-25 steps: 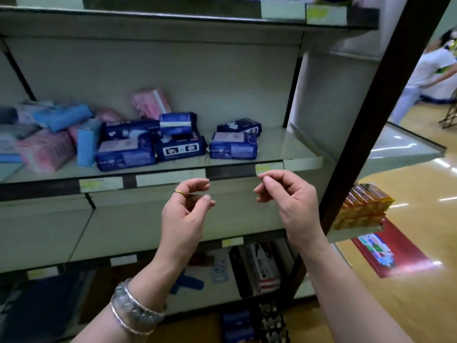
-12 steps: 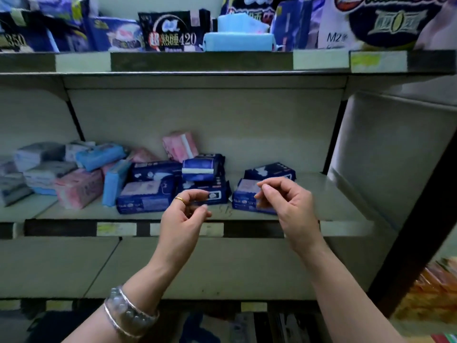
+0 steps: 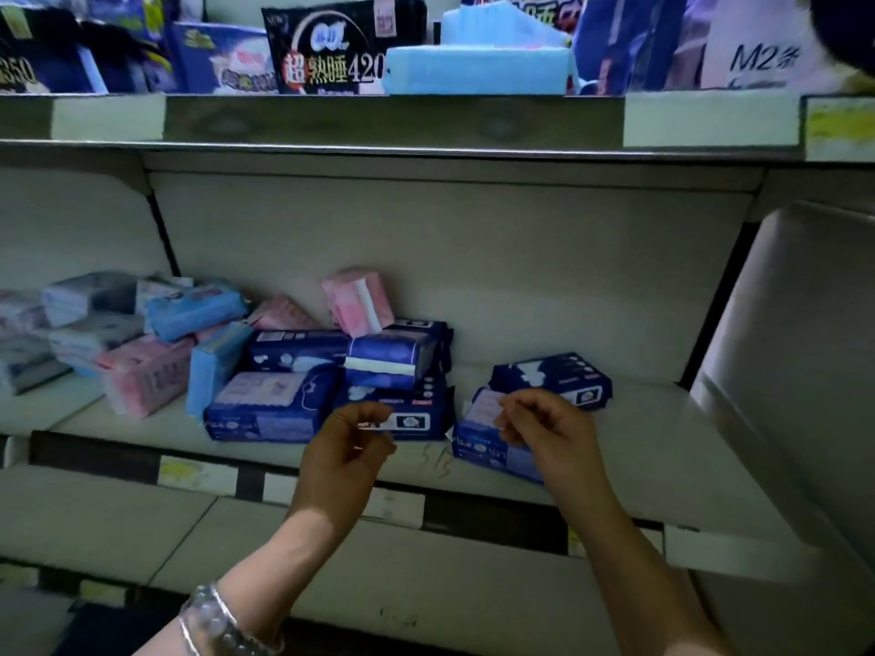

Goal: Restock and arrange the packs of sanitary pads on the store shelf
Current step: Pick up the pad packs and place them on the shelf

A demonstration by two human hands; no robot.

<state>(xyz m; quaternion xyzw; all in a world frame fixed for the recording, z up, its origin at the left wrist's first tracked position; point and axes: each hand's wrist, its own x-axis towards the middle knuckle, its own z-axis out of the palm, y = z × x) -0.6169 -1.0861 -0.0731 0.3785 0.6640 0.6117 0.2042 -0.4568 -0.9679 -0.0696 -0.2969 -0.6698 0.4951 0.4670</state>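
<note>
Packs (image 3: 272,409) lie jumbled on the middle shelf (image 3: 653,447), just beyond both hands. Right hand (image 3: 544,433) is nearest the skewed blue pack (image 3: 473,449), long axis left-right; left hand (image 3: 348,447) fronts the blue stack (image 3: 393,366). Both are curled, thumb to fingertips; whether pinching anything, cannot tell

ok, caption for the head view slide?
Left hand and right hand, fingers curled, hover before jumbled blue packs and pink packs on the middle shelf.

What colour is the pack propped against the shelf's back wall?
The pack is pink with a white band; head view.
</note>
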